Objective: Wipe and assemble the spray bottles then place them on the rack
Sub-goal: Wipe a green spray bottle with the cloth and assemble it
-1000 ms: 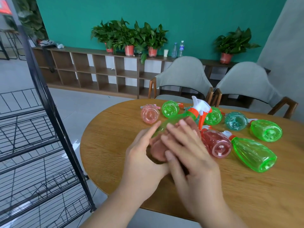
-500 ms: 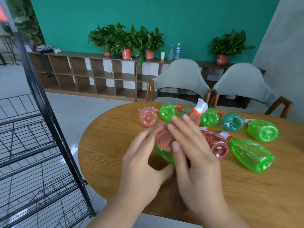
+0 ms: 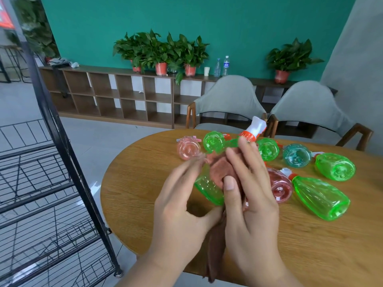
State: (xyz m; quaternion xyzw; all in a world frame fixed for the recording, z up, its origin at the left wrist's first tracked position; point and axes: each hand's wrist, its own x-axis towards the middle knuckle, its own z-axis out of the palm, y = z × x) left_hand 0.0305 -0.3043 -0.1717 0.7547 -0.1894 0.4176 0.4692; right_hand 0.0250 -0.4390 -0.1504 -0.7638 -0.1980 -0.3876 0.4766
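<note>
A green spray bottle (image 3: 207,190) with a white and orange spray head (image 3: 256,128) is held tilted above the round wooden table (image 3: 310,245). My right hand (image 3: 252,199) grips a brown cloth (image 3: 219,168) round the bottle's middle, thumb pressing on the cloth. My left hand (image 3: 182,204) lies along the bottle's left side with straight fingers, its thumb under the bottle. The cloth's tail hangs down between my wrists. The black wire rack (image 3: 68,162) stands left of the table.
Several more bottles lie on the table beyond my hands: pink (image 3: 187,150), green (image 3: 213,140), green (image 3: 268,149), teal (image 3: 296,155), green (image 3: 335,167), red (image 3: 280,187) and a large green one (image 3: 321,197). Two grey chairs (image 3: 226,102) stand behind the table.
The bottle has risen and tilted more upright, its spray head now higher. My right hand slid the cloth up along the bottle, and my left fingers shifted along its side.
</note>
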